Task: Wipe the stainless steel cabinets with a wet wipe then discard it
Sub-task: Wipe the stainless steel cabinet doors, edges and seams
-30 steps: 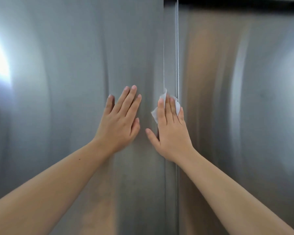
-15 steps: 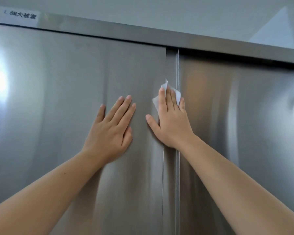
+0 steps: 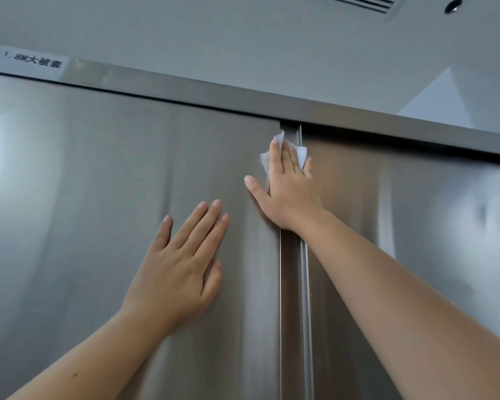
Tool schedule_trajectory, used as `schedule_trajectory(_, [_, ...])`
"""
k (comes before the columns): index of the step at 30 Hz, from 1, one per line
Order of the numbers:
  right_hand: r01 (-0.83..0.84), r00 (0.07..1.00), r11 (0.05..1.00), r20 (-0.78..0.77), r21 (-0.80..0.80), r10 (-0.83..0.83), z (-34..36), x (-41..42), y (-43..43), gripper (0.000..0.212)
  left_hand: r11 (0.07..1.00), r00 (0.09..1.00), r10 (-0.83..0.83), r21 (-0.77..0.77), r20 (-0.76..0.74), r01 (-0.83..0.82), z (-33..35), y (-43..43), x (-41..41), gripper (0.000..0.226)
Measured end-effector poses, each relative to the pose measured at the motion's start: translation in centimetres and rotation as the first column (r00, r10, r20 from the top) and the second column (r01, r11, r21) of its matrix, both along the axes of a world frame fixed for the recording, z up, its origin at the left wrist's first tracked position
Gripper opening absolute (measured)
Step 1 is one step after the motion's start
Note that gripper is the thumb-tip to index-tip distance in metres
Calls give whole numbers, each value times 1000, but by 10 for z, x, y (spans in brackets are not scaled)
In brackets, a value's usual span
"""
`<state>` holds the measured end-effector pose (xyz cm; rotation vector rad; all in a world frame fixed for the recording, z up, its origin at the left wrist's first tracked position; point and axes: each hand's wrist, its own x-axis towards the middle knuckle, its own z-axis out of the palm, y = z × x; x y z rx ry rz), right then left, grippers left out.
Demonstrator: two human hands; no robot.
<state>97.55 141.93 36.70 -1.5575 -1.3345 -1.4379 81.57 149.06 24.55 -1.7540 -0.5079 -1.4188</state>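
- Stainless steel cabinet doors (image 3: pixel 98 197) fill the view, the seam between them running upright.
- Right hand (image 3: pixel 289 192) reaches high near the top rail — fingers straight and together, thumb spread, pressing a white wet wipe (image 3: pixel 266 163) flat over the seam.
- Left hand (image 3: pixel 176 269) lies lower on the left door — palm flat, fingers straight, slightly apart, holding nothing.
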Motion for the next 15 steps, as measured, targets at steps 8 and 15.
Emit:
schedule_trajectory(8, [3, 999, 1000, -46, 27, -2, 37, -2, 5, 80, 999, 1000, 9, 38, 18, -10, 1, 0, 0, 57])
schedule_trajectory(15, [-11, 1000, 999, 22, 33, 10, -8, 2, 1, 81, 999, 1000, 13, 31, 12, -13, -2, -1, -3, 57])
